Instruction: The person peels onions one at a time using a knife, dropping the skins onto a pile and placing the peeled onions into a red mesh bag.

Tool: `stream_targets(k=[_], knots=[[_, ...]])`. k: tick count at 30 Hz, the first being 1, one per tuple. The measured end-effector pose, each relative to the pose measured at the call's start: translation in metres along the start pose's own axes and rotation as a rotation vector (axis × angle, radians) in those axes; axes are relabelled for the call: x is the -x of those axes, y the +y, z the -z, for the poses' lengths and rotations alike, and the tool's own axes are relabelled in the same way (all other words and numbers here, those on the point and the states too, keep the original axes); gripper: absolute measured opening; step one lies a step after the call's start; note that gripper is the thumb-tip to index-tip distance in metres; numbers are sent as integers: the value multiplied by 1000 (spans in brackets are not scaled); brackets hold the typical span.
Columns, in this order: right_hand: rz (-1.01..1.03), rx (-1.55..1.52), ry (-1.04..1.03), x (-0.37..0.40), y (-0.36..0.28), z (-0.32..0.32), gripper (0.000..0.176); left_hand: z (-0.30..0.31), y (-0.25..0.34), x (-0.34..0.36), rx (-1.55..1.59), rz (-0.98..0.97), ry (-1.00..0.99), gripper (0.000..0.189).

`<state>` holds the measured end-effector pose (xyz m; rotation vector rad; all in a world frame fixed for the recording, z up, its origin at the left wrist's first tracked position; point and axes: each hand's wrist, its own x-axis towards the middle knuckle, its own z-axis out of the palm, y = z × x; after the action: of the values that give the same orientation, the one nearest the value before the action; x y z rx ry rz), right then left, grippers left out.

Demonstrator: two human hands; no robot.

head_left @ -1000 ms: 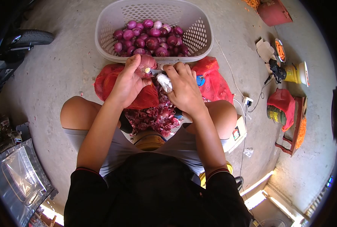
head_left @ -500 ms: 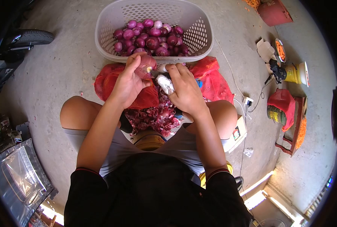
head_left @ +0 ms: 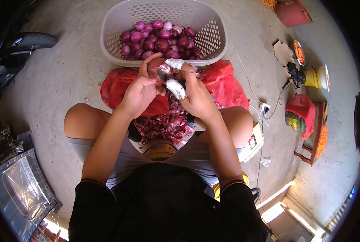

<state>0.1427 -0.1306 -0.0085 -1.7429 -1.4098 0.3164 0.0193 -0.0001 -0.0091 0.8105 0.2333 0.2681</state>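
Observation:
My left hand [head_left: 138, 96] grips a red onion [head_left: 154, 69] in front of the basket, its thumb and fingers around the onion's side. In my right hand [head_left: 197, 96] is a small knife [head_left: 163, 75], its dark blade against the onion's pale end. White wrapping [head_left: 175, 89] covers the right thumb and also a fingertip, which touches the onion's top. The knife's handle is mostly hidden in the palm. Below both hands lies a heap of red onion skins [head_left: 168, 126] between my legs.
A grey plastic basket [head_left: 212, 30] holds many purple onions [head_left: 163, 45] ahead. Red mesh bags [head_left: 224, 84] lie before it on both sides. At right are a white socket [head_left: 264, 107] with cords, a box [head_left: 254, 143] and a yellow bucket [head_left: 312, 78]. A wheel [head_left: 36, 40] stands left.
My right hand's wrapped finger has moved up and over the onion, and the blade now meets its end. My left hand has turned slightly, fingers shifting around the onion.

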Motion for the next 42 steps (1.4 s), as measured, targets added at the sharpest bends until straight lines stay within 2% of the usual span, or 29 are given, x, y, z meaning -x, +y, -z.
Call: stream_targets(k=[2,6,12,14,17,20,24,35,42], knots=[[34,31,4,0,4,-1,65,-1,0,0,-33,-5,8,57],[-26,13,-39,3,3,1,66,0,-2,2,-134,15,26,68],[-47,4,-97,3,1,8,64,-6,0,5,-168,16,23,67],[-108,7,-169,3,-4,11,65,-2,-2,5,-215,-7,-1,65],[-40,4,-139,6,5,9,64,2,-5,6,-247,-18,-25,61],[-75,-73,-173,3,3,10,64,6,-8,7,-245,-20,-41,58],[-96,67,-130,3,-1,6,59,6,-7,7,-238,-7,-50,54],[-35,149,-17,0,-2,1,46,0,-9,7,-249,12,41,46],[-4,136,13,0,0,0,45,-3,-11,9,-289,59,155,39]])
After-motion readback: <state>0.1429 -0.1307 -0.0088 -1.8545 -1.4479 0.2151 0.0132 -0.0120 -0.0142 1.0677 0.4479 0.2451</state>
